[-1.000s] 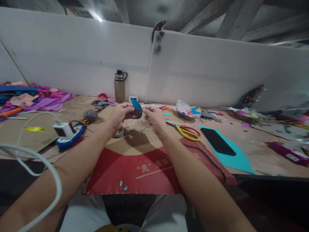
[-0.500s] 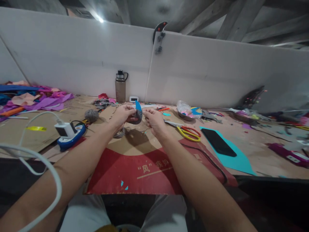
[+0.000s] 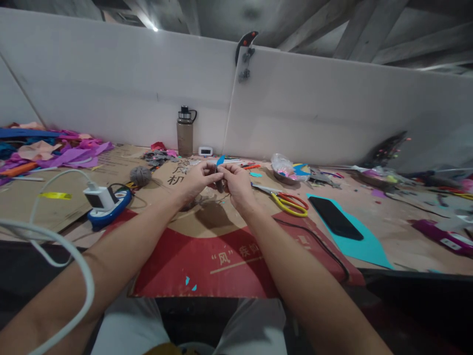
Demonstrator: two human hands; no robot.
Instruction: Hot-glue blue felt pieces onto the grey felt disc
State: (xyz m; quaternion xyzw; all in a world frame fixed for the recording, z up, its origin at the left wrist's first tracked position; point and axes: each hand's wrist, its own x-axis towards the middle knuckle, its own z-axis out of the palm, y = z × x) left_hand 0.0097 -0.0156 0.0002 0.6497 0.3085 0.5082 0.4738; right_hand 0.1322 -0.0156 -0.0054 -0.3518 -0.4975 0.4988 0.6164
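Observation:
Both my hands meet above the middle of the cardboard-covered table. My left hand and my right hand each pinch a small blue and grey felt piece between the fingertips. Only its thin blue tip shows above my fingers; the rest is edge-on and mostly hidden. Yellow-handled scissors lie just right of my right hand. A grey ball of yarn sits left of my left hand.
A brown water bottle stands at the white back wall. A black phone lies on a cyan sheet at right. A white charger on a blue power strip sits at left, its white cable looping near. Purple scraps are heaped far left.
My hands have drawn closer together and turned the felt piece, so its broad blue face now shows only as a narrow edge. The view shifted slightly.

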